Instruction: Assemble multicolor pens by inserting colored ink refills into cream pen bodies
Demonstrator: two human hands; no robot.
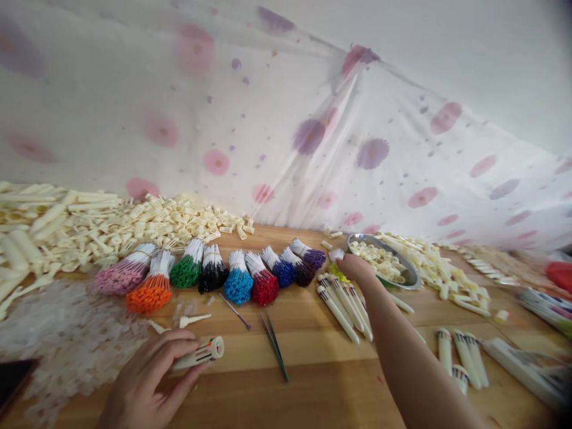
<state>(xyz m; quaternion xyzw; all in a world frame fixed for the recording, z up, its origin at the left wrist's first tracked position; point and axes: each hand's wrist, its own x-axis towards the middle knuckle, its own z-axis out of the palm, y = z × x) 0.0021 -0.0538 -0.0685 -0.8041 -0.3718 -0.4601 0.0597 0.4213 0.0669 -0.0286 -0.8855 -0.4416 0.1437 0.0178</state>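
Between the fingers and thumb of my left hand (154,372) is a cream multicolour pen barrel (199,356), its round open end to the right and coloured pieces showing in its slots. My right hand (356,268) reaches out to the bundle of yellow pen refills (338,273), fingers drawn together at their white ends; what they pinch is too small to make out. Left of it stand bundles of refills in several colours, among them red (265,287), light blue (238,286) and orange (149,295). Tweezers (274,345) and a single purple refill (235,311) lie in front.
Cream pen parts (179,220) are heaped at the back left, above clear plastic pieces (84,339). A metal bowl (417,280) holds small cream parts. Pens (342,307) lie beside my right forearm, with more pens (469,357) farther right. A dark flat object (15,378) is at left.
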